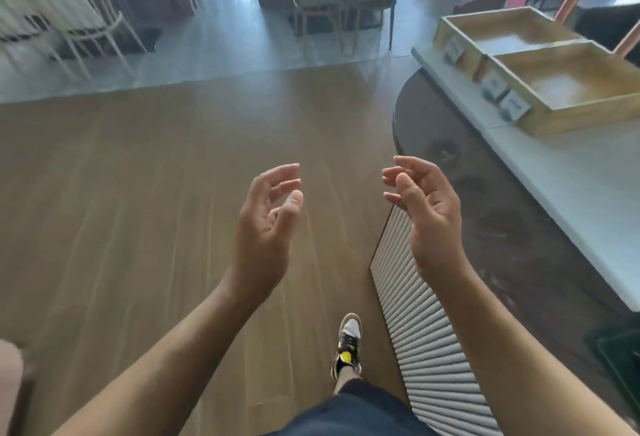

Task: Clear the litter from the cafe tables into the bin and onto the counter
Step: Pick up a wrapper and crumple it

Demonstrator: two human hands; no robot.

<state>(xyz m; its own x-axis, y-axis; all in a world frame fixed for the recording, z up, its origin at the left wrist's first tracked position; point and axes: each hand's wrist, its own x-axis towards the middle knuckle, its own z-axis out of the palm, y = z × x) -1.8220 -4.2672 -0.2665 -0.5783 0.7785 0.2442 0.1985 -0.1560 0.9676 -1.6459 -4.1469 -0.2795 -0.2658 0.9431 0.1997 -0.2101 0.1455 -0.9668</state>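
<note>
Left hand [268, 224] and right hand [427, 209] were both raised left of the counter [571, 172]. Palms faced each other, hands apart, fingers loosely curled and spread, gripping nothing. The counter's pale grey top ran along the right side. The right hand overlapped the top corner of the counter's ribbed front panel [426, 331] in view. Two wooden trays sat on the counter's far end: near tray [595, 117] and far tray [460, 25], touching side by side. One shoe [348, 345] was on the wood floor [138, 193], just left of the panel. Chairs [332, 3] stood well beyond the counter's far end, blurred. Litter could not be made out there.
</note>
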